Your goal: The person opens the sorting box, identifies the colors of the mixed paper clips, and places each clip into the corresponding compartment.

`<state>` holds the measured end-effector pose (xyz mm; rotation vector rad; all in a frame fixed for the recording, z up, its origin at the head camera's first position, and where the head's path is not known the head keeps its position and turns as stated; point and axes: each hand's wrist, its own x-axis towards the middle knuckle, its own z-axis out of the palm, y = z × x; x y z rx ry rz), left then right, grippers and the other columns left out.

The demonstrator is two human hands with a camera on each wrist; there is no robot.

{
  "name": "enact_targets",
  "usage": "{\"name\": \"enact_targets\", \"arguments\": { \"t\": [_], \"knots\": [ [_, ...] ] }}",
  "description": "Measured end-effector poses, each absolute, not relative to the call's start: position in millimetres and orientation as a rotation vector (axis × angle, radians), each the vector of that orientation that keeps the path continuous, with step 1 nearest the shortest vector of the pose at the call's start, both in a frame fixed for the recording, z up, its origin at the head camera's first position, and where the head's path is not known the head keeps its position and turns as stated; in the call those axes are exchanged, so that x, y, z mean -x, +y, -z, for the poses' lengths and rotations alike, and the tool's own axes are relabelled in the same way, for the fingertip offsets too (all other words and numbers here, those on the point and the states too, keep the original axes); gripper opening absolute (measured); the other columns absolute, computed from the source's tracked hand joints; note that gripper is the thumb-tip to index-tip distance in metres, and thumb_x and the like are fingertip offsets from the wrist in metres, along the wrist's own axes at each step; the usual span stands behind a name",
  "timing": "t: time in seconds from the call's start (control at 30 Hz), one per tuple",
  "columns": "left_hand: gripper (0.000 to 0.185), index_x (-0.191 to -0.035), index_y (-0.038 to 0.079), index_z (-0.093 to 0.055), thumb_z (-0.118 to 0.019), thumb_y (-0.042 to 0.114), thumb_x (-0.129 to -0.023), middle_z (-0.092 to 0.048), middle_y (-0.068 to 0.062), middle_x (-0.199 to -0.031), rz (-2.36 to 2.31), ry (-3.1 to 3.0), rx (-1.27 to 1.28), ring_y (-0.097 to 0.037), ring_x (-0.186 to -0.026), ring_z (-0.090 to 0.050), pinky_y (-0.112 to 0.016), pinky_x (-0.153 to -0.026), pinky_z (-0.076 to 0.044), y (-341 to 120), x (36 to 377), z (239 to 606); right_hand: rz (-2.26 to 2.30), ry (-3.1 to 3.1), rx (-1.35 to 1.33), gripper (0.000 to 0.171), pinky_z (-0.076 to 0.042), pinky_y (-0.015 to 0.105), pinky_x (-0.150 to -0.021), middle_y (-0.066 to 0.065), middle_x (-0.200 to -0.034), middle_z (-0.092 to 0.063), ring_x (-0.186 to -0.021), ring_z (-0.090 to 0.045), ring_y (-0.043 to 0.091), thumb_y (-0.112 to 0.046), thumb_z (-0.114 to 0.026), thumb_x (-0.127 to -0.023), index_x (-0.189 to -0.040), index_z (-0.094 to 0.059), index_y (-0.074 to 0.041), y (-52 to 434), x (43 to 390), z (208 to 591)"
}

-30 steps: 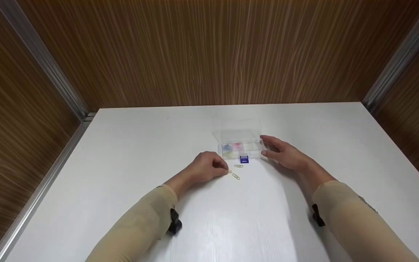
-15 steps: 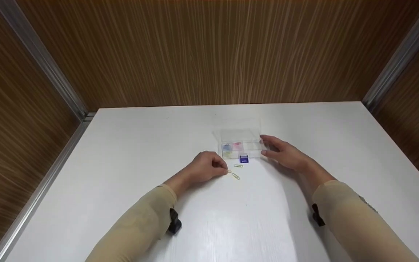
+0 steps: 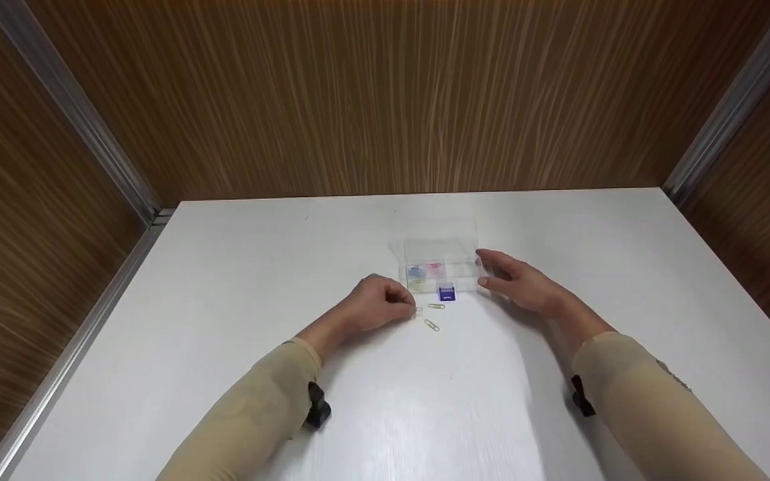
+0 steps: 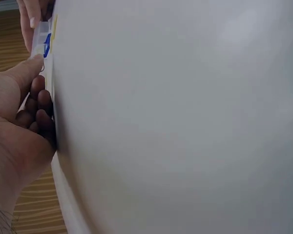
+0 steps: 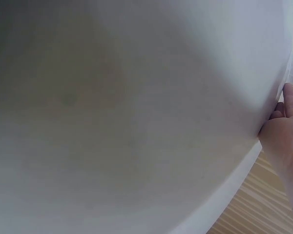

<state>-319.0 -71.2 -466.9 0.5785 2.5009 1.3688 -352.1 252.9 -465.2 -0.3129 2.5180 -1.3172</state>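
Mid-surface: clear compartment box [image 3: 440, 270], coloured bits in its left cells.
Near edge of box: blue clip [image 3: 446, 294]; two paper clips [image 3: 433, 316] just nearer, loose on the white surface [image 3: 224, 300].
Left hand [image 3: 378, 308]: fingers curled, thumb and forefinger pinching a paper clip [image 3: 417, 313] left of the loose pair.
Right hand [image 3: 522, 284]: fingers straight, slightly apart, tips touching the box's right end.
Far: wood-grain wall [image 3: 385, 100].

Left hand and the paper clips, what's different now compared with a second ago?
The left hand has drawn slightly back from the paper clips, its fingertips curled as if pinching one clip at the table; whether it holds it is unclear. The right hand stays against the clear compartment box, and the blue binder clip has not moved.
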Motion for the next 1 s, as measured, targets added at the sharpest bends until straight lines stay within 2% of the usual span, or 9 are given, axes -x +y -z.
{"name": "enact_targets", "arguments": {
  "t": [0.27, 0.63, 1.0],
  "knots": [
    [0.006, -0.097, 0.015, -0.082, -0.077, 0.016, -0.098, -0.072, 0.002, -0.092, -1.479, 2.484, -0.543, -0.013, -0.087, -0.057, -0.028, -0.075, -0.047, -71, 326, 458, 1.321, 2.513, 0.277, 0.072, -0.011, 0.049, -0.129, 0.006, -0.176, -0.021, -0.162, -0.012, 0.028, -0.039, -0.067, -0.106, -0.168, -0.032, -0.027, 251, 351, 466],
    [0.006, -0.1, 0.013, -0.082, -0.077, 0.016, -0.099, -0.073, 0.003, -0.097, -1.464, 2.606, -0.576, -0.015, -0.093, -0.057, -0.029, -0.083, -0.047, -61, 345, 436, 1.314, 2.517, 0.291, 0.072, -0.01, 0.05, -0.129, 0.005, -0.176, -0.022, -0.163, -0.011, 0.027, -0.039, -0.067, -0.106, -0.168, -0.032, -0.028, 249, 351, 465],
    [0.006, -0.101, 0.013, -0.082, -0.077, 0.017, -0.099, -0.072, 0.001, -0.1, -1.461, 2.625, -0.488, -0.016, -0.094, -0.059, -0.03, -0.086, -0.05, -58, 356, 441, 1.324, 2.507, 0.302, 0.072, -0.01, 0.051, -0.129, 0.006, -0.176, -0.022, -0.163, -0.011, 0.028, -0.039, -0.067, -0.106, -0.168, -0.033, -0.027, 244, 350, 463]
  ]
}}
